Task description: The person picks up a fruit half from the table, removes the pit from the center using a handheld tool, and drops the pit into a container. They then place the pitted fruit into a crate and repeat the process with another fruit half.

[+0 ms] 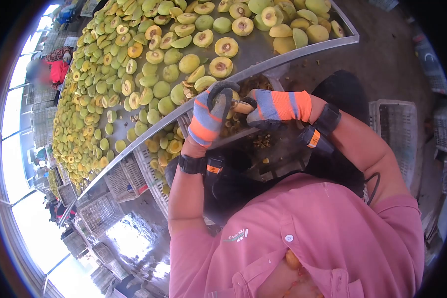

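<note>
Beside the rimmed worktop (283,60), right hand (278,107) has fingers pinching a wooden-looking handle (242,107), next to left hand (206,114); left fingers curled, can't tell around what. Stone-fruit halves (226,47) lie on the worktop within reach, rim likely stopping slide-off.

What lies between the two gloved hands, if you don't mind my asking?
In the head view, a short tan piece, perhaps a handle, lies between the left hand and the right hand.
</note>
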The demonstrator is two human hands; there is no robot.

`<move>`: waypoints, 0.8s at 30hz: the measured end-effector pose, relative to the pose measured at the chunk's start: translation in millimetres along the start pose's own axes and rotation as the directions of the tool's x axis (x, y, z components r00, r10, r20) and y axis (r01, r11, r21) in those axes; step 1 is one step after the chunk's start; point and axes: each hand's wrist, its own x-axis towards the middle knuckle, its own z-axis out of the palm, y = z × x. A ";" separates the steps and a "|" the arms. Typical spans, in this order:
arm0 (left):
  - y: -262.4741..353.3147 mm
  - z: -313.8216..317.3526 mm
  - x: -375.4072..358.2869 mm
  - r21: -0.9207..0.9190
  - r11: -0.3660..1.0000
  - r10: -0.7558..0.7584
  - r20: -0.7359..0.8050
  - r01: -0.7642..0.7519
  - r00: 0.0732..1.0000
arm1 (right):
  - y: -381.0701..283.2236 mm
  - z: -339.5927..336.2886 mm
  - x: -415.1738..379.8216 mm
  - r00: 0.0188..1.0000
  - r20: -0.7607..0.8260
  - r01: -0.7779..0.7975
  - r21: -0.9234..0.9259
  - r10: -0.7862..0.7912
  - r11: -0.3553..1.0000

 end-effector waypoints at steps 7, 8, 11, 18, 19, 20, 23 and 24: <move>-15.7 6.6 4.4 0.152 0.986 0.092 -0.147 -0.070 0.985 | -41.6 -2.6 10.3 0.844 0.016 -0.497 0.399 0.536 0.771; -17.1 4.2 3.2 0.076 0.997 0.042 -0.151 -0.031 0.988 | -33.7 0.9 12.2 0.869 0.068 -0.462 0.466 0.490 0.755; -9.5 2.7 4.3 -0.053 0.998 -0.049 -0.054 0.046 0.997 | -18.9 3.4 2.5 0.903 0.183 -0.406 0.663 0.390 0.629; -5.0 -8.2 7.7 -0.144 0.989 -0.006 0.141 0.026 0.990 | 20.2 9.8 -1.4 0.887 0.461 -0.462 0.886 0.035 0.034; -8.2 -9.3 5.3 -0.176 0.984 0.010 0.121 0.012 0.993 | 18.7 11.0 0.9 0.923 0.376 -0.383 0.896 0.078 0.224; -29.3 -11.1 8.2 -0.055 0.997 0.049 0.075 -0.045 0.996 | 18.8 9.5 9.1 0.975 0.216 -0.090 0.611 -0.057 0.787; -54.4 0.3 -2.6 -0.289 0.950 -0.171 -0.167 0.118 0.971 | 8.4 24.6 20.2 0.993 0.116 0.006 -0.024 -0.003 1.000; -65.8 -1.8 -7.3 -0.401 0.903 -0.235 -0.162 0.154 0.958 | 13.8 32.8 22.9 0.997 0.079 -0.007 -0.051 0.011 0.999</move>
